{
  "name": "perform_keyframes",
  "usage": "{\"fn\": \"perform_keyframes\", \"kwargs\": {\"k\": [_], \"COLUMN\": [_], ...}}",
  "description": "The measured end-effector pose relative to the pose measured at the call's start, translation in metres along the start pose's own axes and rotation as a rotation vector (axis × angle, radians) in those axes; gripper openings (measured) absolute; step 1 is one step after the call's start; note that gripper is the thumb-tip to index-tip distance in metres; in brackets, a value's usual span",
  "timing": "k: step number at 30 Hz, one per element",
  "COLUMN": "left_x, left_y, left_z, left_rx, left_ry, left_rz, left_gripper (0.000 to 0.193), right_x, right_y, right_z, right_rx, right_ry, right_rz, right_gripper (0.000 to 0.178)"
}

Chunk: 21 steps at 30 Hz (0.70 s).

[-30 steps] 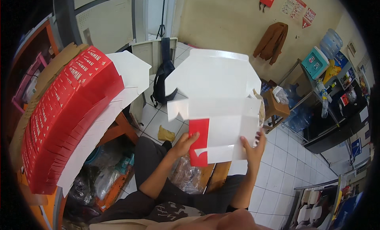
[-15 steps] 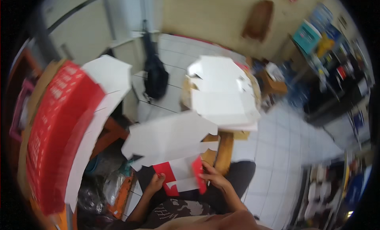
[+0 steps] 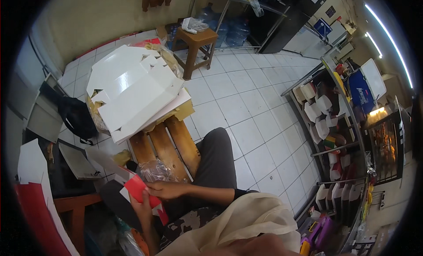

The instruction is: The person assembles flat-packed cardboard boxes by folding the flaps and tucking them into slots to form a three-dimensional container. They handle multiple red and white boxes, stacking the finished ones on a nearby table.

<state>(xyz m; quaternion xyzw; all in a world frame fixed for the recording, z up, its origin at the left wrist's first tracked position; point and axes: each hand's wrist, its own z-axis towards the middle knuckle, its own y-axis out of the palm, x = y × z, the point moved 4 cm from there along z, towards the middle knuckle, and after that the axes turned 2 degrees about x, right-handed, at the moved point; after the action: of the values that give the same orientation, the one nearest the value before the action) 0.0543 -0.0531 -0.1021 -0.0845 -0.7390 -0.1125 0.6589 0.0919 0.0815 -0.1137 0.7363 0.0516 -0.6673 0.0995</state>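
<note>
Presently, the red-and-white carton point(image 3: 135, 188) is located above the lap, low and left of centre, between the person's body and the slatted wooden bench point(image 3: 188, 139). Left hand point(image 3: 142, 207): narrowed, holding the carton by a red panel, thumb laid along the face. Right hand point(image 3: 167, 189): fingers bent, in contact with the red panel from the right; whether it pinches or only presses cannot be told. Handling, as judged: thin coated card, light, stiff across each flat panel, yielding along the creases, slightly slippery on the glossy side. Narrow tabs are liable to crease or tear; take hold on the broad panels near a fold line, one hand to each side, and avoid lifting by a single flap. Edges: the large pale panel point(image 3: 105, 161) projects up and left, away from the hands, and may catch first. To the left, the red carton stack point(image 3: 33, 207) limits sideways travel; ahead, clear plastic wrap point(image 3: 156, 170) lies on the bench, with the white carton stack point(image 3: 125, 80) beyond it. The right leg point(image 3: 215, 161) borders the near right. More room lies past it, over the tiled floor point(image 3: 260, 124).
</note>
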Motion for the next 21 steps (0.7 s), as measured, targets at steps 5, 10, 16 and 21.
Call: {"fn": "perform_keyframes", "kwargs": {"k": [5,10,16,21], "left_x": [0.013,-0.012,-0.031,-0.050], "left_y": [-0.017,-0.046,-0.055,-0.060], "left_z": [0.022,0.048,0.064,0.069], "left_rx": [0.345,0.248,0.212,0.311], "left_ry": [-0.176,-0.190,-0.175,-0.178], "left_rz": [-0.402,-0.696,-0.776,-0.730], "left_gripper": [0.037,0.046,0.049,0.041], "right_x": [-0.041,-0.095,-0.138,-0.171], "right_y": [0.002,0.009,-0.030,-0.083], "right_z": [-0.009,-0.034,-0.111,-0.203], "right_rx": [-0.088,-0.095,-0.287,0.093], "right_ry": [-0.184,-0.370,-0.325,-0.329], "right_rz": [0.089,-0.511,-0.108,-0.208], "right_gripper": [0.079,0.090,0.093,0.091]}}
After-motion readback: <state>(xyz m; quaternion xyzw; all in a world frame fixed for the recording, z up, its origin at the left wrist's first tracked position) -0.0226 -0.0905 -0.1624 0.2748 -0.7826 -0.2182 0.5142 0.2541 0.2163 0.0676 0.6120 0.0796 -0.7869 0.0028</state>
